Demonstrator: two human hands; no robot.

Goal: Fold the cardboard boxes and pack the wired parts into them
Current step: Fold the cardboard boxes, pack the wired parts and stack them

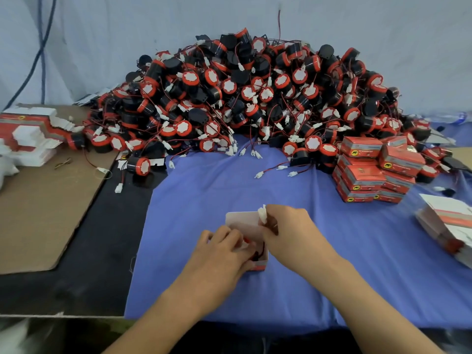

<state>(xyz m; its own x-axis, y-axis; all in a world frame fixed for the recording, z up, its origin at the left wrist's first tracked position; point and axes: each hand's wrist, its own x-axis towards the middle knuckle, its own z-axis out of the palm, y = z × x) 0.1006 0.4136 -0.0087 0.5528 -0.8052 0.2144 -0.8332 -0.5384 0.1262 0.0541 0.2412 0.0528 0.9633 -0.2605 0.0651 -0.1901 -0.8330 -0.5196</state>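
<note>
Head: red boxes (362,176), yellow emblem (354,153); lettering illegible.

Even, soft light (edges warped, blurred)

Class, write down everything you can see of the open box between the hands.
The box is small cardboard, red outside and white inside. It sits open on the blue cloth, flap raised at the far side. The left hand holds its side. Red and black wires run into it; the right hand pinches a white connector above it.
</note>
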